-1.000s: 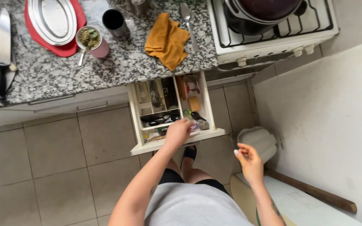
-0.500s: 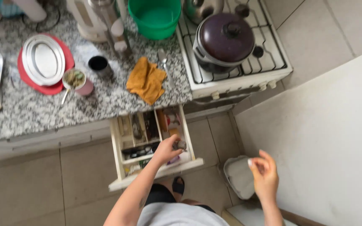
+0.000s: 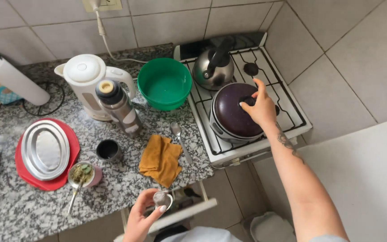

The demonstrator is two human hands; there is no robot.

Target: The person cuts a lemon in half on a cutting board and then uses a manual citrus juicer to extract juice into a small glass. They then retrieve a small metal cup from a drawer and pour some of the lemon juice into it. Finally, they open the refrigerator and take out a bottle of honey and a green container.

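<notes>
Counts: one dark pot (image 3: 236, 112) with its lid, one steel kettle (image 3: 212, 67), one green bowl (image 3: 164, 85), one white electric kettle (image 3: 88, 80), one thermos flask (image 3: 119, 107), one spoon (image 3: 180, 141), one ochre cloth (image 3: 160, 159), one dark cup (image 3: 109, 150), one gourd cup with a metal straw (image 3: 82, 175), one paper roll (image 3: 12, 79).
Right hand (image 3: 260, 106): fingers bent and closed on the knob at the middle of the pot's lid; the steel kettle stands just beyond it, the green bowl off to its left.
Left hand (image 3: 142, 219): narrow grip, fingertips pinching a small metal strainer (image 3: 162, 198) just above the open drawer (image 3: 182, 210).
Strainer's look: small, round, silvery, with a mesh cup; it may have a short handle, but the fingers hide that part.
Pot's look: deep purple-brown domed lid on a grey body, sitting on a front burner of the white stove (image 3: 292, 112).
Surface: speckled grey granite counter (image 3: 36, 210); far to the left hand's left, a silver oval tray on a red plate (image 3: 45, 152).
Room: pale wall tiles behind, tiled floor below.
</notes>
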